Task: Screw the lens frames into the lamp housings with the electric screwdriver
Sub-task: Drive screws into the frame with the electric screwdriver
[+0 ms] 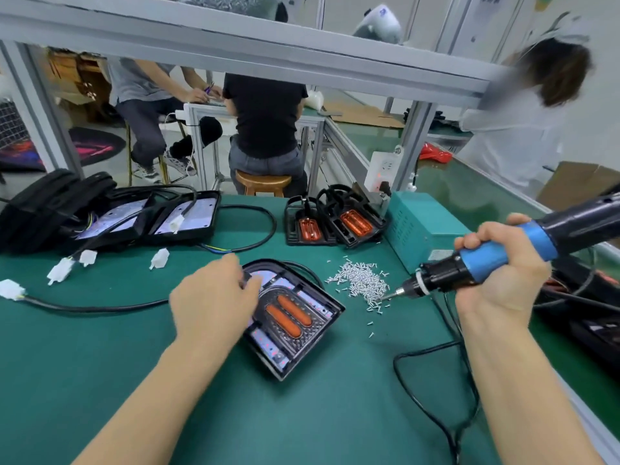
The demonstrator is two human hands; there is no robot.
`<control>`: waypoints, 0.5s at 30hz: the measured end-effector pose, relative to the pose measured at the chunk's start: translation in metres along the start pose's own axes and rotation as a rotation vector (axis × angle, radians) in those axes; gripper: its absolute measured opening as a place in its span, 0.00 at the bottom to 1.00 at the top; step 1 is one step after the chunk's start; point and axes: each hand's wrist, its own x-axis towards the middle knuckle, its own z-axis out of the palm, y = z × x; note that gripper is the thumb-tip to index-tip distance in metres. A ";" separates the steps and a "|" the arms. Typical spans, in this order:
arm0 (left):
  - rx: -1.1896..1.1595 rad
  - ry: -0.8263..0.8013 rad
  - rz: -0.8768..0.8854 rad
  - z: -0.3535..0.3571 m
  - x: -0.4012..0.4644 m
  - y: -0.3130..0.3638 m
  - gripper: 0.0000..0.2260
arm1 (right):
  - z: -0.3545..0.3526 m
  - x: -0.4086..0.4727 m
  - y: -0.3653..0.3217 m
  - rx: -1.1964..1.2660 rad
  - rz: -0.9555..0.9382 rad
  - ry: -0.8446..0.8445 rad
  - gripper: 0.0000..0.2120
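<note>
1. The right hand (pixel 500 263) is clenched round the blue grip of the electric screwdriver (pixel 503 260), which lies nearly level, its bit pointing left and slightly down.
2. The bit tip touches the right edge of the pile of screws (pixel 360 280), which lies loose on the green tabletop (pixel 100 347) toward its right side.
3. The left hand (pixel 214 297) reaches forward, palm down, fingers loosely curved, resting on the far left part of the lamp housing (pixel 295 320); whether it grips the rim I cannot tell.
4. That housing lies mid-tabletop, with the lens frame (pixel 292 315) and its two orange lenses seated inside.
5. More housings (pixel 181 219) lie at the far left edge, and spare lens frames (pixel 335 223) at the far edge beside a green power box (pixel 419 229).
6. The box's label is too blurred to read.
</note>
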 end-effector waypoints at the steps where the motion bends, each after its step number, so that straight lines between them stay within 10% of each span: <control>1: -0.060 0.018 0.085 0.000 0.003 0.016 0.10 | -0.004 0.001 0.000 -0.009 -0.005 0.010 0.12; 7: 0.122 -0.229 0.696 0.032 -0.012 0.117 0.07 | -0.020 0.002 -0.003 -0.056 -0.033 0.019 0.12; 15: 0.325 -0.357 0.691 0.062 -0.027 0.142 0.14 | -0.036 0.006 -0.014 -0.113 -0.073 0.016 0.12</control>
